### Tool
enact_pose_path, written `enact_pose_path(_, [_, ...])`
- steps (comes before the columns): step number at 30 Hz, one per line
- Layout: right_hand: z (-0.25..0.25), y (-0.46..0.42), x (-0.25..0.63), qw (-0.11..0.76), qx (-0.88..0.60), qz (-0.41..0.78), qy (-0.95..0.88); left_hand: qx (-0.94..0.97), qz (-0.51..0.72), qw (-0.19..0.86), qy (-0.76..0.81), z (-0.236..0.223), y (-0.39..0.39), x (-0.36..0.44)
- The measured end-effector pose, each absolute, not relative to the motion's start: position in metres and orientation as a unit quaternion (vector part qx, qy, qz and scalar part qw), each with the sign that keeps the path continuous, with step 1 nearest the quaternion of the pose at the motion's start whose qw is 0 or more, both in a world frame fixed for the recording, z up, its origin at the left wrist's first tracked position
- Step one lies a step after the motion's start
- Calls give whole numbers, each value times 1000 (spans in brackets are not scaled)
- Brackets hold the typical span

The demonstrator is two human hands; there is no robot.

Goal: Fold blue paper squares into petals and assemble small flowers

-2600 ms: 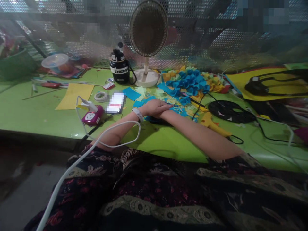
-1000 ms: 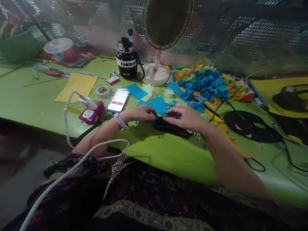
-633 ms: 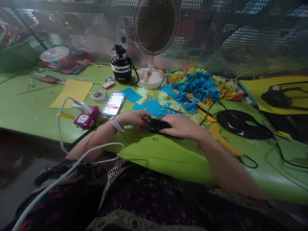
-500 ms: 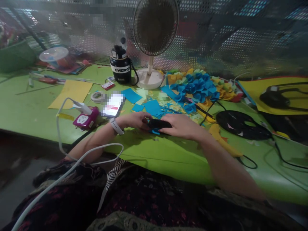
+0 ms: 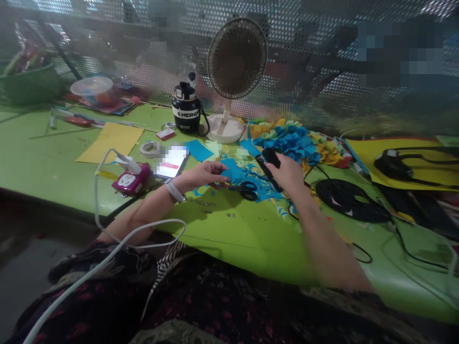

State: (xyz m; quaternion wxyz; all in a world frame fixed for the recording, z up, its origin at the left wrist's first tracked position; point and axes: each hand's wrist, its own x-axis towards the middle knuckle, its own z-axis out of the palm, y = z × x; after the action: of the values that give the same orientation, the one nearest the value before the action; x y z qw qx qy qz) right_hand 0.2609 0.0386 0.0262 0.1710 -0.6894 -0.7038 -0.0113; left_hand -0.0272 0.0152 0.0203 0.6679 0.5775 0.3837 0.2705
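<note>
My left hand [image 5: 208, 174], with a pale watch on its wrist, pinches a small blue paper piece [image 5: 226, 175] above the scraps. Beside its fingertips lie scissors [image 5: 248, 189] with black handles, on blue cuttings. To the right, my right hand [image 5: 287, 172] is closed around a black stapler-like tool [image 5: 271, 155], held at a slant over the paper bits; part of it is hidden by the fingers. Behind it rises a heap of folded blue paper petals [image 5: 296, 141], with yellow and pale green ones around it.
A fan [image 5: 236, 59] and a black bottle [image 5: 186, 112] stand at the back. Leftward are a lit phone [image 5: 172, 163], a tape roll [image 5: 150, 149], yellow paper [image 5: 111, 141] and a purple power adapter [image 5: 132, 179] with a white cable. On the right lies a flat black disc [image 5: 349, 200] with cords.
My hands have moved apart. The right hand has carried the black tool up and to the right; the left stays near its place with blue paper. The scissors have come into view.
</note>
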Motion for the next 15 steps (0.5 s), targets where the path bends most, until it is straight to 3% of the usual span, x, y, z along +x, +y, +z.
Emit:
enact_pose_path(2, [24, 39, 260, 175, -694, -13, -699, 578, 270, 670, 380, 20, 14, -25])
enact_pose_path(4, [26, 34, 255, 231, -674, -8, -701, 576, 279, 668, 380, 20, 14, -24])
enact_pose_path(7, [33, 19, 241, 328, -603, 137, -714, 575, 295, 659, 383, 20, 15, -24])
enact_pose_path(10, [41, 1, 223, 314, -523, 331, -720, 589, 296, 652, 375, 21, 15, -23])
enact_pose_path(15, [48, -12, 210, 328, -495, 401, -698, 608, 302, 640, 360, 23, 14, -23])
